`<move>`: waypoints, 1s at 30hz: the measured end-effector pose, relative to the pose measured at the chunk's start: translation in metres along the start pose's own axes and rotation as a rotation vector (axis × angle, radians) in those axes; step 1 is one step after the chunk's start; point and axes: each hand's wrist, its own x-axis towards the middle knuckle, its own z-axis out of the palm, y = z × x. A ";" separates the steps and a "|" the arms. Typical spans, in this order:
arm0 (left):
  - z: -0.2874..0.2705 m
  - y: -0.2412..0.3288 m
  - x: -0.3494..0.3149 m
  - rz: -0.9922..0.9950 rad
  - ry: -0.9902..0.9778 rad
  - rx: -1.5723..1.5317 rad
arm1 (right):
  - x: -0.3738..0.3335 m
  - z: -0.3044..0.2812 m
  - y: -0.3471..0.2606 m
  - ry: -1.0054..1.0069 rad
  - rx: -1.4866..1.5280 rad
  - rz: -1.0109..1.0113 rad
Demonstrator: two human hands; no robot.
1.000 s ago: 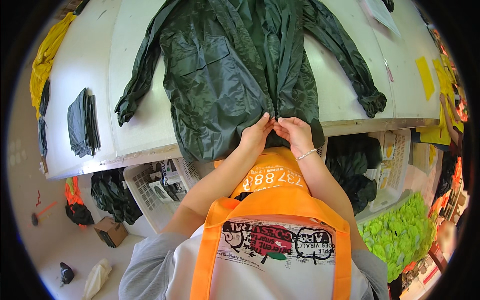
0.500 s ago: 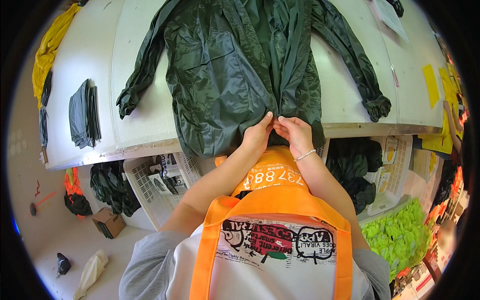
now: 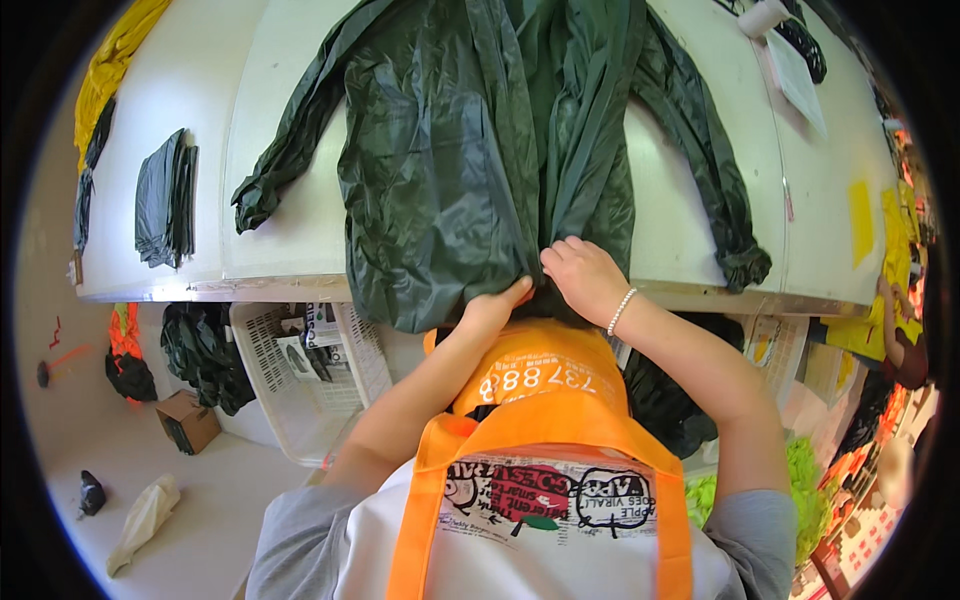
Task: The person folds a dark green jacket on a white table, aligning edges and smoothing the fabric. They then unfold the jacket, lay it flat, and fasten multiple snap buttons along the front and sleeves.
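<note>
A dark green, shiny zip-front jacket (image 3: 430,180) lies spread on the white table, its sleeves out to both sides and its hem hanging over the near edge. My left hand (image 3: 492,305) is closed on the front edge near the hem, thumb on top. Slightly higher, my right hand (image 3: 583,277) is closed with bent fingers on the opposite front edge, by the zipper line. Whether those fingers hold the zipper pull is hidden. Above my hands the two front panels lie apart, showing the lining.
Folded dark garments (image 3: 167,200) lie on the table (image 3: 275,235) at left, yellow fabric (image 3: 115,50) beyond. A white roll (image 3: 765,18) stands far right. Below the edge are a white plastic basket (image 3: 300,385) and a cardboard box (image 3: 188,422). Another person's arm (image 3: 905,345) shows at right.
My hands were close together at the zipper; now they are apart, the right one higher than the left. The left has shifted down toward the hem, and the right elbow has swung outward.
</note>
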 end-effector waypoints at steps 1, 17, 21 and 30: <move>-0.007 -0.010 0.000 0.008 -0.001 0.031 | 0.011 -0.013 0.009 0.022 -0.046 -0.134; -0.059 -0.194 -0.044 -0.239 0.305 -0.057 | 0.303 -0.120 0.217 0.341 -0.482 0.158; -0.063 -0.208 -0.037 -0.169 0.272 0.219 | 0.320 -0.100 0.210 0.401 -0.400 0.156; -0.126 0.091 -0.028 0.854 0.621 0.838 | 0.076 -0.069 0.208 0.514 -0.076 0.572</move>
